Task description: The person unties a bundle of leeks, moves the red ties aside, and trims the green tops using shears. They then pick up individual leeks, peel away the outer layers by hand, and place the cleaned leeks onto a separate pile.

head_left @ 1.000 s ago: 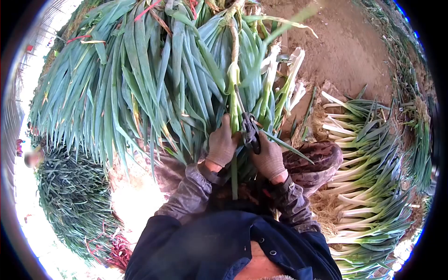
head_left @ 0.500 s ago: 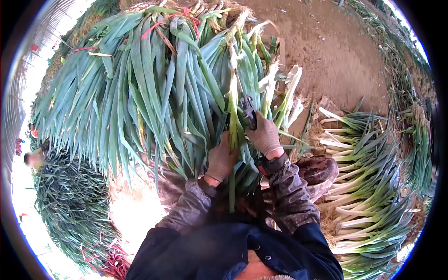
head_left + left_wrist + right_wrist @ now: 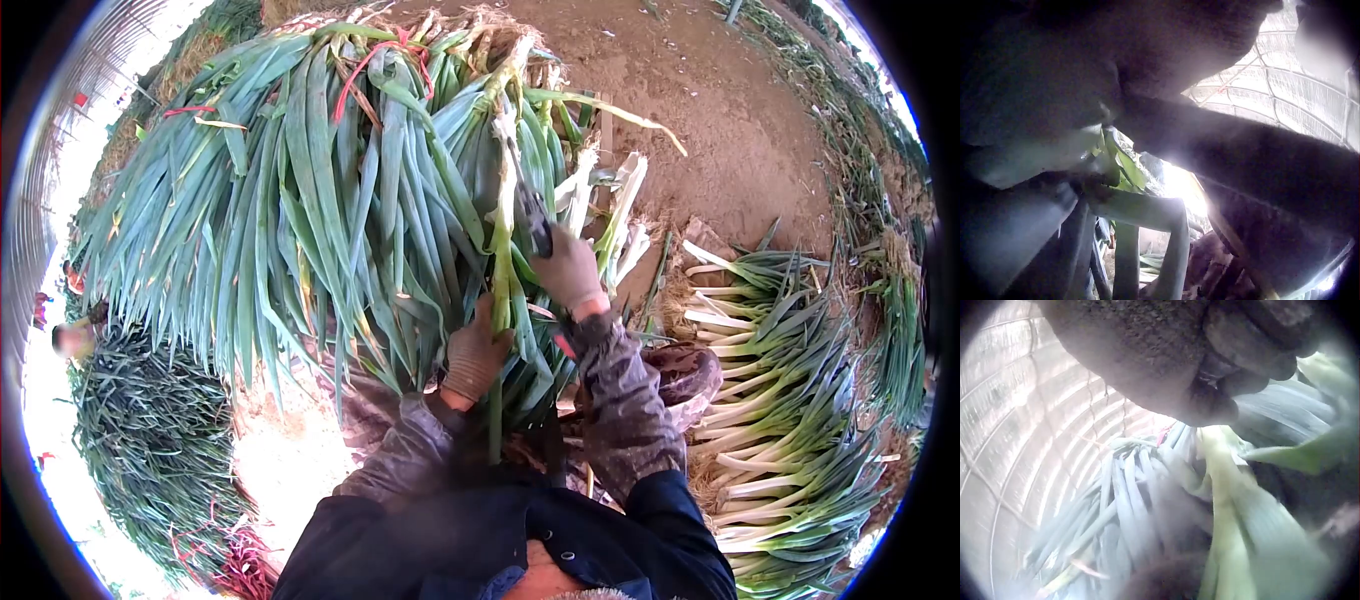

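A long green onion point(image 3: 503, 230) runs from its root end at the top of the head view down toward my lap. My gloved left hand point(image 3: 477, 352) grips its leafy lower part. My gloved right hand point(image 3: 568, 268) holds a black-handled tool point(image 3: 535, 222) with a slim blade, pointing up along the stalk's pale part. In the left wrist view, leaves point(image 3: 1129, 209) hang below the dark hand. The right wrist view has the curled right fingers point(image 3: 1250, 353) above a pale green stalk point(image 3: 1225, 487); the tool is hidden there.
A large heap of green onions point(image 3: 330, 200) with red ties point(image 3: 400, 45) lies ahead and left. Several pale-stemmed onions point(image 3: 620, 200) stand right of my hands. A row of white-stemmed onions point(image 3: 770, 400) lines the right side. Another green pile point(image 3: 150, 430) lies at lower left.
My right hand and the tool have moved away from my left hand and up along the stalk. The left hand has lowered slightly, still gripping the onion. The head view has shifted slightly.
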Available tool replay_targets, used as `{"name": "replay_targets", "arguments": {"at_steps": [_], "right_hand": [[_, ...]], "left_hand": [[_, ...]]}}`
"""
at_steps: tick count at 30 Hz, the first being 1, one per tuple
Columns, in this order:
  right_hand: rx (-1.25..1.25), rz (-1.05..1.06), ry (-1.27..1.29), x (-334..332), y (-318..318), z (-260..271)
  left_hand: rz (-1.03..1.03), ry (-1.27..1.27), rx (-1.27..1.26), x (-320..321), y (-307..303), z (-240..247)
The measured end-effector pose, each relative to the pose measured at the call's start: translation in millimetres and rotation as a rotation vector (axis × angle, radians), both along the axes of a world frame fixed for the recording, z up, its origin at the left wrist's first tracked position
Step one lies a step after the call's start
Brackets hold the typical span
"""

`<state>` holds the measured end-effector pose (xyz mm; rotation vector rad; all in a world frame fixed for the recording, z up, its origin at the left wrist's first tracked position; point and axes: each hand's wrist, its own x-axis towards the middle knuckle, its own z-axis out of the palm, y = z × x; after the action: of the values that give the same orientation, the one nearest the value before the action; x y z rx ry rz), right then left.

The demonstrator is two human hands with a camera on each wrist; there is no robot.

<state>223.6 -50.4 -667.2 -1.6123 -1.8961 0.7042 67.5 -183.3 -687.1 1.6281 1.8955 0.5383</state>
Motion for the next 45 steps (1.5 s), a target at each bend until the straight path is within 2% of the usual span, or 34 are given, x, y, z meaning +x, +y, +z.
{"name": "replay_targets", "arguments": {"at_steps": [3, 5, 8, 11, 14, 16, 18, 19, 21, 22, 23, 26, 28, 30, 32, 34, 37, 38, 40, 42, 44, 45], "right_hand": [[-0.004, 0.033, 0.049, 17.8, -56.2, -4.9], [0.087, 0.105, 0.116, 32.3, -89.0, -5.0], [-0.173, 0.031, 0.041, 51.0, -119.0, -5.4], [-0.174, 0.009, 0.031, 63.6, -119.6, -11.7], [-0.203, 0.009, 0.095, 69.4, -104.7, 3.4], [-0.143, -0.001, 0.052, 68.3, -85.8, 12.7], [-0.164, 0.015, 0.023, 63.8, -66.7, 23.3], [-0.178, 0.021, 0.067, 63.8, -58.4, 26.5], [-0.233, 0.01, 0.064, 67.3, -42.2, 34.8], [-0.131, -0.009, 0.105, 70.1, -36.2, 30.1], [-0.13, -0.003, 0.103, 71.8, -29.6, 28.5], [-0.163, 0.006, 0.117, 77.8, -19.8, 22.7], [-0.221, -0.004, 0.189, 86.3, -19.0, 20.9], [-0.239, -0.009, 0.167, 86.9, -23.6, 2.9], [-0.265, 0.048, 0.214, 82.8, -32.7, -4.4], [-0.268, 0.083, 0.195, 80.2, -38.9, 1.7], [-0.326, 0.087, 0.276, 83.5, -47.2, 14.4], [-0.35, 0.087, 0.241, 85.2, -47.0, 5.2], [-0.382, 0.085, 0.22, 86.5, -47.1, 3.6], [-0.314, 0.095, 0.279, 86.3, -48.8, -12.0], [-0.359, 0.103, 0.287, 84.6, -45.0, -8.2], [-0.391, 0.1, 0.306, 85.0, -43.8, -6.8]], "left_hand": [[0.002, 0.003, 0.046, 7.1, -2.6, -7.7], [-0.023, 0.003, 0.101, 13.9, -5.8, -10.3], [-0.071, 0.058, 0.139, 29.3, -17.2, -20.3], [-0.057, 0.127, 0.11, 55.1, -25.0, -49.8], [-0.202, 0.247, 0.005, 78.0, -32.8, -29.0], [-0.31, 0.189, 0.271, 87.4, -41.9, -46.1], [-0.318, -0.036, 0.233, 94.1, -36.4, -46.5], [-0.274, -0.037, 0.174, 95.5, -28.4, -45.6], [-0.221, 0.145, 0.152, 98.0, 0.9, -38.3], [-0.2, 0.233, 0.14, 100.7, 18.2, -33.2], [-0.214, 0.255, 0.19, 93.9, 31.0, -36.1], [-0.365, 0.37, 0.07, 68.4, 80.0, 25.1], [-0.266, 0.317, 0.136, 49.9, 116.8, 56.4], [-0.129, 0.4, 0.373, 26.7, 162.3, 72.5], [-0.087, 0.469, 0.513, -0.1, 207.3, 81.0], [-0.054, 0.599, 0.264, -22.0, 245.6, 85.0], [-0.102, 0.73, 0.282, -48.6, 279.9, 72.9], [-0.09, 0.737, 0.228, -52.0, 294.4, 75.4], [-0.165, 0.852, 0.277, -49.8, 317.5, 84.7], [-0.081, 0.931, 0.282, -36.9, 341.2, 94.3], [-0.04, 1.055, 0.334, -27.4, 355.5, 94.1], [-0.03, 1.029, 0.182, -28.1, 372.1, 88.1]]}}
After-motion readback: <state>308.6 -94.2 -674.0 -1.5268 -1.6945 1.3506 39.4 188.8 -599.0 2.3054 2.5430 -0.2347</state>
